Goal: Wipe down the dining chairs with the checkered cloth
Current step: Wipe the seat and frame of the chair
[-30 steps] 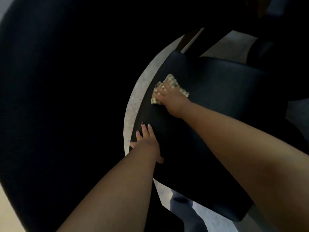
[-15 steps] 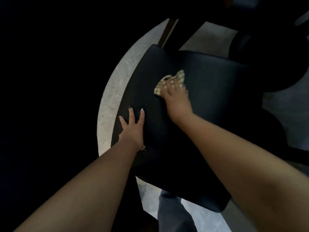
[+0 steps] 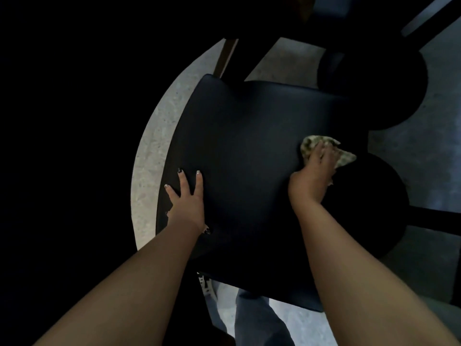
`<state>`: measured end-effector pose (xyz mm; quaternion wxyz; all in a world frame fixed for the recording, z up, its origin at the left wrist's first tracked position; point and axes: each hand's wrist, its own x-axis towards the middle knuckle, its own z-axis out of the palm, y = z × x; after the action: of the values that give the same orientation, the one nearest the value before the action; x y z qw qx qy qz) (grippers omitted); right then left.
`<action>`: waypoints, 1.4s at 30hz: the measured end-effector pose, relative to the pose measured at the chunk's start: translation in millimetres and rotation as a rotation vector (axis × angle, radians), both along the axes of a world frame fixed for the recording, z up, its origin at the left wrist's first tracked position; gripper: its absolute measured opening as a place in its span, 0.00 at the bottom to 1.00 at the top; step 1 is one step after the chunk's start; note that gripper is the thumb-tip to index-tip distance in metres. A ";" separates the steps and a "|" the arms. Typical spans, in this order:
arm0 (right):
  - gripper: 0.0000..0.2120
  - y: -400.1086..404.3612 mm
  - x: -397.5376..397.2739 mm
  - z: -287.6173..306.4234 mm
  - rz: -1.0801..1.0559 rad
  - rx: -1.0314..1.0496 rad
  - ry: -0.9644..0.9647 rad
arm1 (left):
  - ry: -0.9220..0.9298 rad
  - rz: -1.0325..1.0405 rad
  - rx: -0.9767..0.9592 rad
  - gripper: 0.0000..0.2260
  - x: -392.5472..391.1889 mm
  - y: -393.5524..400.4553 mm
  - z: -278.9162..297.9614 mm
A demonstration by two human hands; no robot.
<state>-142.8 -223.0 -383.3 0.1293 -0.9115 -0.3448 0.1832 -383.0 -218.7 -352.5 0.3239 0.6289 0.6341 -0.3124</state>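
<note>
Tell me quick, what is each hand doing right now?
Left hand: open, fingers spread flat on the dark chair seat.
Right hand: presses the checkered cloth onto the seat; whether its fingers curl round it cannot be told.
</note>
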 end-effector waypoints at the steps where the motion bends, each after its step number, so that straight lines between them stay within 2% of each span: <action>1: 0.37 -1.3 -4.6 -0.8 -0.013 0.012 -0.004 | 0.007 -0.004 0.000 0.62 0.6 -0.8 0.4; 3: 0.37 0.5 -24.5 -3.0 0.008 0.028 0.004 | 0.017 -0.012 0.004 0.61 1.2 -2.2 0.8; 5: 0.37 4.6 -56.2 -3.7 0.117 0.028 0.035 | 0.018 -0.010 0.020 0.60 1.5 -2.6 -0.1; 9: 0.35 -11.6 -122.3 -0.2 0.555 0.072 0.146 | 0.014 -0.006 0.019 0.58 2.7 -2.0 -0.5; 11: 0.32 -24.5 -129.0 -1.0 0.806 0.045 0.157 | 0.022 -0.001 0.008 0.58 3.6 -0.9 0.0; 12: 0.29 -26.2 -119.1 -1.1 0.844 0.031 0.160 | 0.027 -0.002 0.006 0.59 3.7 -0.4 0.3; 14: 0.23 -25.4 -81.9 -4.6 0.655 0.033 0.120 | 0.030 -0.004 -0.001 0.59 4.4 0.0 -0.1; 16: 0.29 -29.6 -36.3 -1.9 0.370 -0.024 0.002 | 0.043 -0.012 -0.004 0.60 5.2 -0.6 -0.8; 18: 0.34 -37.6 -6.3 3.5 0.244 -0.046 -0.066 | 0.069 -0.030 0.007 0.59 7.4 -0.2 0.3; 21: 0.36 -40.8 -17.8 7.9 0.256 -0.045 0.019 | 0.071 -0.030 -0.008 0.60 12.1 0.9 6.6; 23: 0.35 -45.4 -41.6 9.1 0.336 -0.028 0.086 | 0.047 -0.020 -0.027 0.58 15.5 -0.9 13.5; 27: 0.33 -75.8 -79.9 11.8 0.587 -0.047 0.168 | -0.096 -0.058 -0.040 0.49 29.4 -9.0 38.4; 30: 0.33 -102.5 -83.1 15.7 0.635 -0.081 0.204 | -0.195 -0.110 -0.028 0.46 47.6 -13.8 67.6; 33: 0.35 -129.9 -79.7 29.7 0.508 -0.080 0.245 | -0.294 -0.188 0.039 0.46 63.0 -22.9 105.2; 37: 0.35 -166.7 -80.3 55.4 0.167 -0.046 0.325 | -0.439 -0.321 0.226 0.42 65.5 -49.1 149.2; 42: 0.32 -185.4 -84.6 85.4 0.033 0.020 0.387 | -0.598 -0.369 0.384 0.36 48.5 -93.2 183.5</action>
<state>-227.4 -408.5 -297.9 0.1993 -0.8521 -0.3302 0.3538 -334.5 -311.9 -169.0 0.3093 0.8445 0.4350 -0.0441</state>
